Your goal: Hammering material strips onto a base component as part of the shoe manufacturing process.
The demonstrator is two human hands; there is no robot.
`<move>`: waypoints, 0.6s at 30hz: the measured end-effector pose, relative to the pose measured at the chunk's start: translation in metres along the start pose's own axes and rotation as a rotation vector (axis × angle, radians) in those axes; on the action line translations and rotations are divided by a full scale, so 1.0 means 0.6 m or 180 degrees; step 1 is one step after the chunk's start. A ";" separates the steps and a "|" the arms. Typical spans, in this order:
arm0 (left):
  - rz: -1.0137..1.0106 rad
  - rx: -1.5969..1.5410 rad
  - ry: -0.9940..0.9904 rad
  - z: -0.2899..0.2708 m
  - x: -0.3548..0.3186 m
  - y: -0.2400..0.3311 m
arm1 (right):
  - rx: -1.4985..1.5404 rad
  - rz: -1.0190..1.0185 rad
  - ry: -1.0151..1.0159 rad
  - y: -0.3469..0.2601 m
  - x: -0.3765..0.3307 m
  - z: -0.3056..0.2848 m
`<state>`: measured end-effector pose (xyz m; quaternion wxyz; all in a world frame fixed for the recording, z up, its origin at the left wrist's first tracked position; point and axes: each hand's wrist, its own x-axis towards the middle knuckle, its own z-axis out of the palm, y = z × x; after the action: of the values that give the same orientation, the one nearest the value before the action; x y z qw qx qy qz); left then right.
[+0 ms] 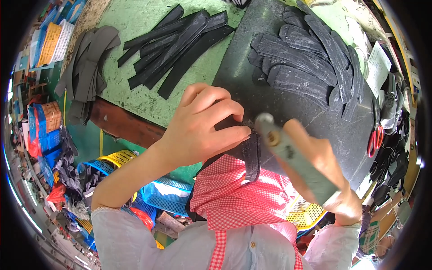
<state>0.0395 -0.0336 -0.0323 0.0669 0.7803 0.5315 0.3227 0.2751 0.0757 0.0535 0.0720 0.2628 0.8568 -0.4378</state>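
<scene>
My left hand [204,123] is closed, with thumb and fingertips pinching a narrow dark strip [253,155] at the near edge of the black work slab [238,81]. The strip's rounded lower end hangs over my red-and-white checked apron [238,191]. Just right of it, my right hand [326,157] is wrapped around a hammer with a grey metal head [303,168], slightly blurred. Its rounded end points toward the left fingertips but appears apart from the strip. The handle is mostly hidden by the hand and head.
Dark chalky strips [306,63] are heaped on the slab's far right. More black strips [180,42] lie on the green tabletop [148,101], with grey-brown pieces [87,63] at left. Red-handled scissors [375,141] rest at the right edge. A blue basket [164,198] stands below the table.
</scene>
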 end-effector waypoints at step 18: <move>-0.0183 -0.0158 -0.0218 0.022 -0.072 0.107 | -0.0330 -0.0382 -0.0136 -0.013 0.026 -0.008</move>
<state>0.0876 -0.0954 -0.0324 0.1137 0.7734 0.5429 0.3069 0.2586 0.0817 0.0565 0.0774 0.1974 0.8908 -0.4019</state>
